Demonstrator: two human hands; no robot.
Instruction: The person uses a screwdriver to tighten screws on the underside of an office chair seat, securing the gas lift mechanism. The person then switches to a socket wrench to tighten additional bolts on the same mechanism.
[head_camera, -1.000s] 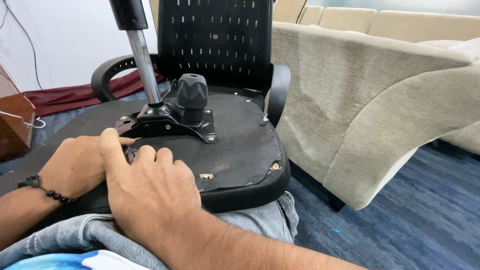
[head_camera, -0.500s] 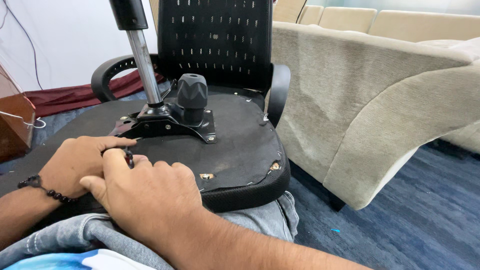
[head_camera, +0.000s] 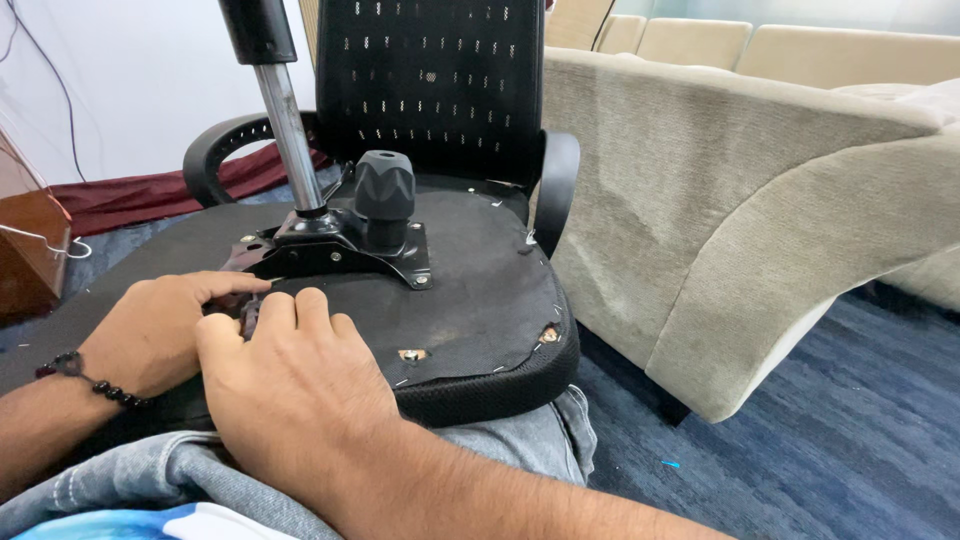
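An upturned black office chair seat (head_camera: 480, 300) lies across my lap, its underside facing up. A black metal mechanism plate (head_camera: 340, 255) is bolted to it, with a chrome gas cylinder (head_camera: 290, 140) and a dark knob (head_camera: 385, 190) standing on it. My left hand (head_camera: 160, 330) lies on the seat with its forefinger along the plate's near-left corner. My right hand (head_camera: 300, 390) is beside it, fingers curled over a small dark part (head_camera: 248, 316) between the two hands. Most of that part is hidden.
The chair's mesh backrest (head_camera: 430, 90) and two armrests (head_camera: 225, 150) stand behind the seat. A beige sofa (head_camera: 740, 200) is close on the right. Blue carpet (head_camera: 800, 440) covers the floor. A brown wooden box (head_camera: 30, 250) stands at the left.
My right hand has slid a little toward me and curled its fingers. My left forefinger has stretched out toward the plate's corner. The chair has stayed put.
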